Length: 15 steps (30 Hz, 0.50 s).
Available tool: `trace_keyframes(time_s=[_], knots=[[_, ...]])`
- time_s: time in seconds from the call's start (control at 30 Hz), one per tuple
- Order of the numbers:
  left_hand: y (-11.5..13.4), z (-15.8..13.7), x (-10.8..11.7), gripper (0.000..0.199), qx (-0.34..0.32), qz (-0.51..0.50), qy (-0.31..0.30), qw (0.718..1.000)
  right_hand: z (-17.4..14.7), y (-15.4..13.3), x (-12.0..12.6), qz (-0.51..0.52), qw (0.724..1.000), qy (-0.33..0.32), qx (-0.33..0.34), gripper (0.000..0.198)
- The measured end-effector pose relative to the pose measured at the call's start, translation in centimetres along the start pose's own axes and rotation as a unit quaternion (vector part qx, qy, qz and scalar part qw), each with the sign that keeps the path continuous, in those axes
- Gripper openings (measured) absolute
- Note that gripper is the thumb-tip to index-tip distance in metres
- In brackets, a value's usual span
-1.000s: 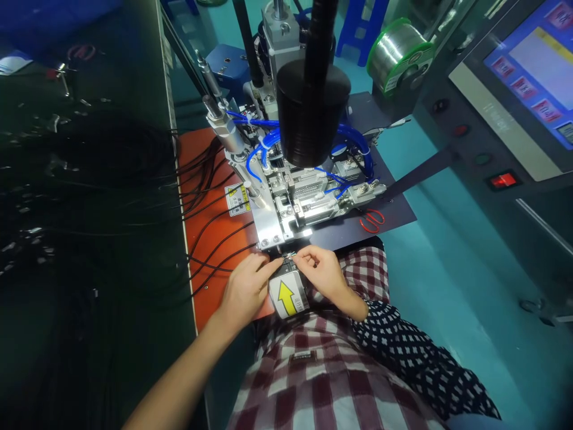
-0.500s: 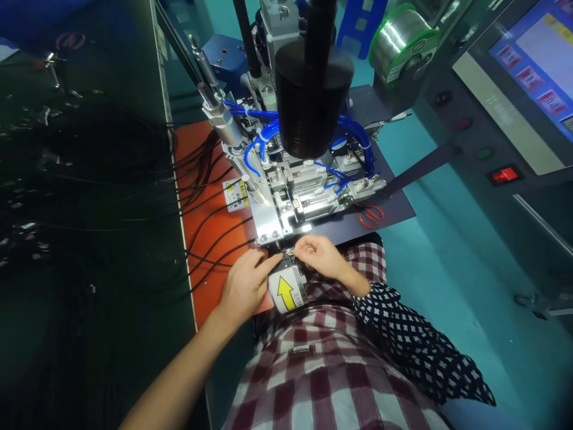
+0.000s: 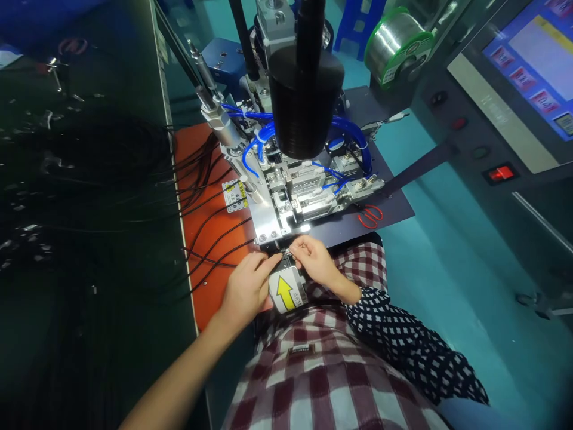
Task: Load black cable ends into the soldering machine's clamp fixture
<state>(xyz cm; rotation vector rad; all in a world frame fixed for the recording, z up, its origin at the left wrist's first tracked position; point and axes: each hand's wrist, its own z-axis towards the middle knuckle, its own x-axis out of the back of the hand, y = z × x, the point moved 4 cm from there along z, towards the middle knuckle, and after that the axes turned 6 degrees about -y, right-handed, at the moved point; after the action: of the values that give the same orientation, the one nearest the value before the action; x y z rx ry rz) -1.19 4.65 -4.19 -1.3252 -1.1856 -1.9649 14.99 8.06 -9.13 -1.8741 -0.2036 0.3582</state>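
Observation:
My left hand (image 3: 246,285) is at the front of a metal fixture (image 3: 268,224), fingers bent in and one fingertip reaching a small shiny piece (image 3: 286,252). Just across from it, my right hand (image 3: 316,260) is closed in a pinch, its fingertips at the same piece. Too small to name, that piece sits at the fixture's front edge, and what lies inside either grip is hidden. Below the fingers is a metal block with a white label and yellow arrow (image 3: 285,291). Thin black cables (image 3: 212,218) run over the orange board (image 3: 197,173) toward the fixture and my left hand.
A black cone-shaped nozzle (image 3: 304,107) hangs above the fixture among blue air tubes (image 3: 362,140). Behind it is a solder wire spool (image 3: 398,48). At right stands a control panel (image 3: 505,107) with a lit red switch (image 3: 500,174). A red wire loop (image 3: 370,217) lies on the dark plate.
My right hand has shifted slightly left, its fingertips staying at the small piece. My left hand stays nearly in place. The view has turned slightly.

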Motion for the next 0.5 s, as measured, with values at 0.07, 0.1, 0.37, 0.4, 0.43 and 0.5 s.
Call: trace_keyframes(time_s=[0.07, 0.1, 0.37, 0.4, 0.43, 0.5], knots=[[-0.1, 0.0, 0.0, 0.035, 0.006, -0.006, -0.001, 1.0, 0.2, -0.1, 0.1, 0.009, 1.0, -0.007, -0.004, 0.022], [-0.2, 0.1, 0.0, 0.036, 0.01, -0.005, -0.004, 1.0, 0.3, -0.1, 0.1, 0.018, 1.0, -0.013, -0.008, 0.022], [-0.7, -0.4, -0.3, 0.041, -0.018, 0.003, 0.017, 1.0, -1.0, 0.1, 0.5, 0.0, 1.0, 0.016, -0.027, 0.022], [-1.1, -0.2, -0.7, 0.042, -0.038, 0.001, 0.019, 0.999, -1.6, -0.4, 1.2, -0.022, 0.999, 0.028, -0.015, 0.019], [-1.5, 0.2, -1.0, 0.043, -0.054, -0.009, 0.024, 0.998, -2.3, -1.2, 1.9, -0.067, 0.997, 0.036, -0.007, 0.017], [-1.6, 1.0, -1.4, 0.048, -0.067, -0.057, 0.027, 0.996, -4.3, -4.1, 3.9, -0.165, 0.984, 0.065, 0.035, 0.011]])
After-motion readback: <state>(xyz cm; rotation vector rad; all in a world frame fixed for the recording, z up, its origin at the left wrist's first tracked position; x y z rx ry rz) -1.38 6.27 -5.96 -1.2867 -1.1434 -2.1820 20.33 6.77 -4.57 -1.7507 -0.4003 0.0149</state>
